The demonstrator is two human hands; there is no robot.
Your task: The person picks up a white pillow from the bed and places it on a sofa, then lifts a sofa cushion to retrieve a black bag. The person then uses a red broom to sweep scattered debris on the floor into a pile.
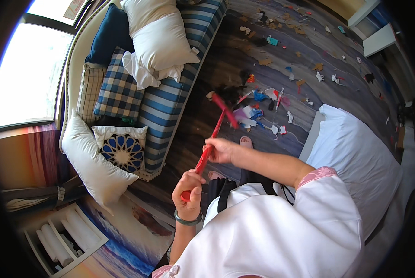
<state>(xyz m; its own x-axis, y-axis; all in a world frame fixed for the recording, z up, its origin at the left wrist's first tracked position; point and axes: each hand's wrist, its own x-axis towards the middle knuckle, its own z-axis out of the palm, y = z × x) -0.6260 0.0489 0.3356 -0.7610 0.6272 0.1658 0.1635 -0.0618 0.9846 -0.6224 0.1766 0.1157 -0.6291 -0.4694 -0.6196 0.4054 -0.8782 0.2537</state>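
Observation:
Both of my hands are closed around the red handle of a broom. My left hand, with a dark bangle at its wrist, grips near the handle's top end. Farther down the handle is my right hand, its fingers wrapped round it. The pinkish-red broom head is beside a dark tangled clump on the floor. Just right of the head lies a heap of litter, with blue plastic scraps, white pieces and red bits. Whether the bristles touch the floor I cannot tell.
A blue-striped sofa with several pillows and cushions runs along the left. More litter, such as cardboard scraps and a teal piece, is scattered over the patterned floor. White bedding stands at the right. My pink slippers are below.

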